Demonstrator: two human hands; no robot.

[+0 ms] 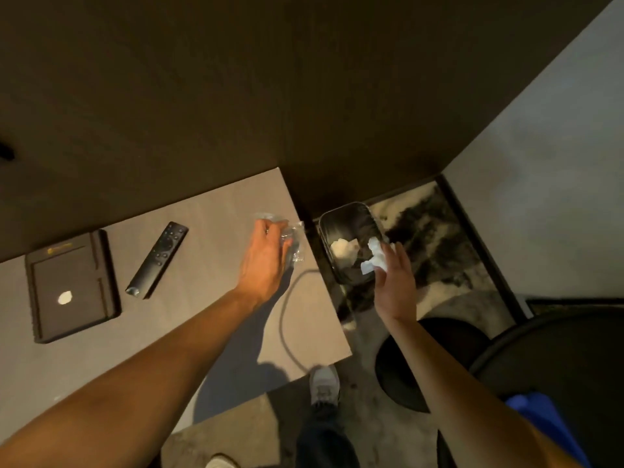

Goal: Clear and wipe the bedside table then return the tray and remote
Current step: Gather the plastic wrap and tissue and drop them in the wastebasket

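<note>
Head view: a flat, stiff black tray (72,285) is seen at the table's (219,211) left, a slim hard remote (158,260) just beside it; both are judged light and best gripped by the long edges. Crinkly clear plastic (293,241) is clutched in the left hand (265,261). Soft white tissue (373,256) is pinched by the right hand (393,282) over a dark bin (351,243).

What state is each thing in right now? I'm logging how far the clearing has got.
Left hand: closed on clear plastic wrapper at table edge.
Right hand: holding crumpled tissue over bin.
Bin: open, some waste inside.
Remote: flat on table.
Tray: on table, small white scrap inside.
</note>
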